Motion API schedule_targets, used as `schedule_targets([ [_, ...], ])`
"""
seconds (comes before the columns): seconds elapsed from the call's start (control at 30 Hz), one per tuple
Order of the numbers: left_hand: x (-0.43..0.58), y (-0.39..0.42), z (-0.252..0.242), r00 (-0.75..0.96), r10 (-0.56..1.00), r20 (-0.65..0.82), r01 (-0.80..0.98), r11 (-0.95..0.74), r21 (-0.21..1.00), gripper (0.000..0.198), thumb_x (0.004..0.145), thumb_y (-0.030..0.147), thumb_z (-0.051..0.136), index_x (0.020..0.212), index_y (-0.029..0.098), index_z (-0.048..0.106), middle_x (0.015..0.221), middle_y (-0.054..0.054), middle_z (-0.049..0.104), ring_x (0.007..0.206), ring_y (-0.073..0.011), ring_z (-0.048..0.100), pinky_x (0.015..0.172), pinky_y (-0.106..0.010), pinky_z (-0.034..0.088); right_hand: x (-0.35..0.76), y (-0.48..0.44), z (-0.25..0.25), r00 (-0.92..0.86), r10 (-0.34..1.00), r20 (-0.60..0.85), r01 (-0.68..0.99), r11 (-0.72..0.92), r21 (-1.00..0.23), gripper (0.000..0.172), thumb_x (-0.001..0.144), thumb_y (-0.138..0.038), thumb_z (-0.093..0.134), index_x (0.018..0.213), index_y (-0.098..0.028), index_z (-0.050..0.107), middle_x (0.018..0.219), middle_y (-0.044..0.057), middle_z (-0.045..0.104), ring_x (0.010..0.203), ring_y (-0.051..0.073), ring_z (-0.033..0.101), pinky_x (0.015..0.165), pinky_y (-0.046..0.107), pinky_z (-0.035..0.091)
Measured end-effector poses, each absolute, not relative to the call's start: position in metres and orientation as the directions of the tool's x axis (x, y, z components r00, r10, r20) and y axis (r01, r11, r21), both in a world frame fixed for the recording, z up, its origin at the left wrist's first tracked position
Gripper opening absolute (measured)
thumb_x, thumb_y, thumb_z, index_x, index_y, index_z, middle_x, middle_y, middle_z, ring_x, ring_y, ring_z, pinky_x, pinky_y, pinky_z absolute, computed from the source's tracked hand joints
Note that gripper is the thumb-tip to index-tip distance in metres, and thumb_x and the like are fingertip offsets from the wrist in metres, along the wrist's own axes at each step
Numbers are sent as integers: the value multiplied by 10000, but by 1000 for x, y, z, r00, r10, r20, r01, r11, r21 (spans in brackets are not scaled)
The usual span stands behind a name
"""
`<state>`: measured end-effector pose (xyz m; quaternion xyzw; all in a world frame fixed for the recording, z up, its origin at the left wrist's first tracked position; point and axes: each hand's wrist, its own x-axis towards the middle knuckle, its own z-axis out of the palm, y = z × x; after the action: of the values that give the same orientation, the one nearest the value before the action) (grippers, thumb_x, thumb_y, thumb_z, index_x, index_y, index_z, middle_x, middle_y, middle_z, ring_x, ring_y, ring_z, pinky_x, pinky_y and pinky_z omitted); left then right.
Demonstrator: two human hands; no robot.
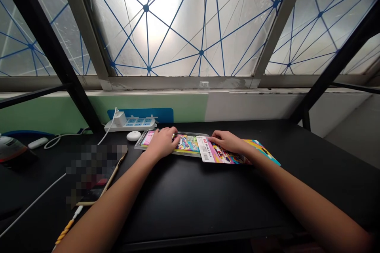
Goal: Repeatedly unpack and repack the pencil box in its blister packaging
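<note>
A clear plastic tray [190, 154] lies near the back of the black desk, with a colourful printed pencil box [190, 144] inside it. My left hand [163, 141] bends over the tray's left half, fingers curled on it and partly covering what is inside. Overlapping the tray's right end is a bright cardboard sheet [206, 152] marked "PENCIL BOX". My right hand [227, 141] rests on this sheet, its bent fingers gripping near the upper left edge. The hand and forearm hide the sheet's middle.
Behind the tray, a white power strip [130, 123] with a plugged-in charger stands against the wall. A white earbud case [133, 136] sits left of the tray. White cables [32, 201], a blurred-out object and a bottle [13, 148] occupy the left. Black metal posts [329, 63] flank the desk.
</note>
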<state>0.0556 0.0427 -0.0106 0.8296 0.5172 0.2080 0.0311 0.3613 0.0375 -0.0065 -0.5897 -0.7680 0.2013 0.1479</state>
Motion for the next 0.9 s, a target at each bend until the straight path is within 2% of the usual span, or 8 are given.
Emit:
schedule_targets([
  [0.23, 54, 42, -10, 423, 855, 300, 828, -499, 256, 285, 966, 393, 428, 1151, 257, 598, 1243, -73, 675, 1243, -289, 538, 1078, -510, 347, 370, 42, -5, -214, 975, -64, 846, 152, -511, 548, 816, -752, 518, 820, -223, 660, 701, 9, 672, 578, 161, 568, 543, 267, 402],
  [0.4, 54, 40, -9, 433, 853, 292, 823, -506, 257, 296, 972, 391, 408, 1167, 265, 592, 1253, -67, 671, 1243, -282, 536, 1076, -517, 345, 380, 45, -3, -196, 978, -76, 842, 128, -523, 534, 784, -743, 566, 785, -217, 659, 686, 6, 669, 546, 149, 552, 527, 267, 403],
  [0.53, 54, 40, -8, 438, 853, 283, 820, -509, 264, 296, 970, 390, 408, 1168, 275, 596, 1259, -60, 670, 1249, -271, 534, 1096, -510, 327, 380, 43, 1, -176, 983, -44, 842, 127, -525, 519, 784, -727, 581, 795, -217, 672, 727, 16, 690, 582, 159, 574, 547, 273, 408],
  [0.7, 54, 41, -9, 439, 855, 275, 819, -507, 270, 298, 967, 389, 412, 1176, 285, 598, 1283, -54, 663, 1274, -276, 521, 1107, -515, 315, 385, 41, 11, -159, 987, 31, 842, 152, -518, 458, 800, -666, 607, 815, -218, 697, 806, 28, 718, 734, 195, 623, 621, 277, 421],
  [0.9, 57, 38, -9, 420, 867, 267, 828, -487, 280, 286, 969, 391, 407, 1154, 268, 587, 1256, -73, 665, 1241, -285, 539, 1101, -562, 314, 375, 38, 7, -154, 987, 56, 842, 161, -515, 416, 826, -619, 599, 815, -215, 698, 815, 31, 725, 758, 205, 633, 643, 287, 428],
])
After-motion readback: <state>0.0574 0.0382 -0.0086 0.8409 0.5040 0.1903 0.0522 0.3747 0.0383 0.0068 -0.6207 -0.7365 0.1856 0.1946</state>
